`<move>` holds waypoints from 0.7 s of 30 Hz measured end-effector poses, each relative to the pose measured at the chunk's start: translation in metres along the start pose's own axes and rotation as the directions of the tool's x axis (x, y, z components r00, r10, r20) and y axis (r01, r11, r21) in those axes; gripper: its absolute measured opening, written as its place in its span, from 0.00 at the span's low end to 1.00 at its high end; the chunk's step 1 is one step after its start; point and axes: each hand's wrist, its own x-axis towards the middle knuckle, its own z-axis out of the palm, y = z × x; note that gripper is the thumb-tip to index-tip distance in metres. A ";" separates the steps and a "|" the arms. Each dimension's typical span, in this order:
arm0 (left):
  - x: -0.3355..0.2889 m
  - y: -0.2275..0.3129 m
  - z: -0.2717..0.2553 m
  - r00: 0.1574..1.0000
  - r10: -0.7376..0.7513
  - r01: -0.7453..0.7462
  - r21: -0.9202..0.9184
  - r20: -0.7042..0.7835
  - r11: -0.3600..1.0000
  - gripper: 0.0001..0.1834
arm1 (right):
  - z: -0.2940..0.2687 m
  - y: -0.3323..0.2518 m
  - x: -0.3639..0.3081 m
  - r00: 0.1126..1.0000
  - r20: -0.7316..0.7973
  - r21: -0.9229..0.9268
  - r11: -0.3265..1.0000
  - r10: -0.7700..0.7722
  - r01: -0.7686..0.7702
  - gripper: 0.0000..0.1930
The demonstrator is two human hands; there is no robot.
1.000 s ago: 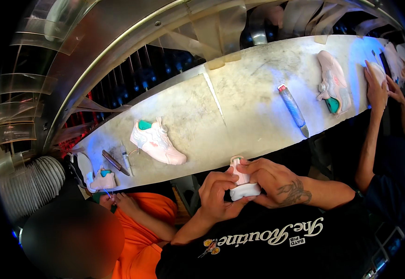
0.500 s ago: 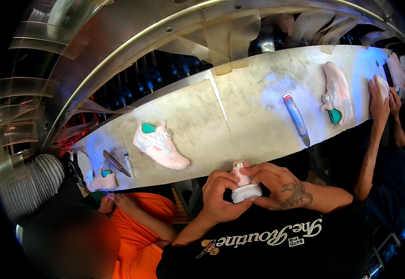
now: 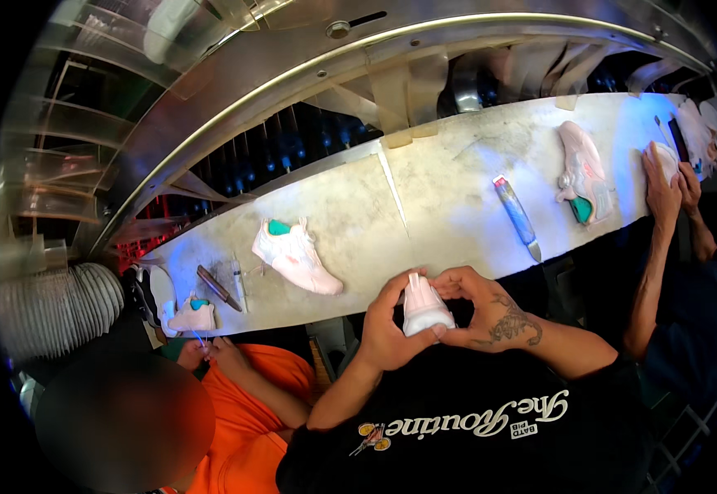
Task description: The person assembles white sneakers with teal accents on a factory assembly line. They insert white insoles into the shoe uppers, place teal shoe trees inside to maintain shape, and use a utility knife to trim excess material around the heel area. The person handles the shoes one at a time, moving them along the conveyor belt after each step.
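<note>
A pale pink sneaker with a white sole [image 3: 427, 317] is between my two hands, just off the near edge of the table. One end of it points up and away from me. My left hand [image 3: 389, 329] wraps its left side, thumb low near the sole. On the other side my right hand [image 3: 478, 311] presses with its thumb at the sole and its fingers curled around the upper. Past my hands, a pink sneaker with a green lining [image 3: 298, 257] lies on the table to the left. Farther right lies a blue-handled knife [image 3: 516, 218].
The pale worktable [image 3: 449, 177] curves under a metal machine with hanging clear strips [image 3: 395, 111]. Another pink sneaker [image 3: 582, 173] lies at the right. Left sits a person in orange [image 3: 251, 387] with tools [image 3: 217, 286]; a co-worker's hands [image 3: 665, 185] hold a shoe at far right.
The sneaker in my hands has tipped and turned, showing more of its pink upper. My hands have shifted to its sides. The whole view has moved slightly.
</note>
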 end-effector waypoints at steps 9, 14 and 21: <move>0.018 0.070 -0.003 0.662 0.735 -0.718 0.405 0.147 0.566 0.51 | -0.013 -0.038 -0.009 0.669 -0.038 -0.377 0.630 -0.742 0.678 0.41; 0.023 0.043 -0.012 0.675 0.712 -0.713 0.419 0.194 0.562 0.51 | -0.019 -0.023 -0.002 0.676 0.012 -0.484 0.587 -0.737 0.649 0.39; 0.000 0.028 -0.025 0.711 0.685 -0.672 0.441 0.159 0.595 0.55 | 0.023 0.006 -0.007 0.679 -0.203 -0.495 0.672 -0.705 0.551 0.39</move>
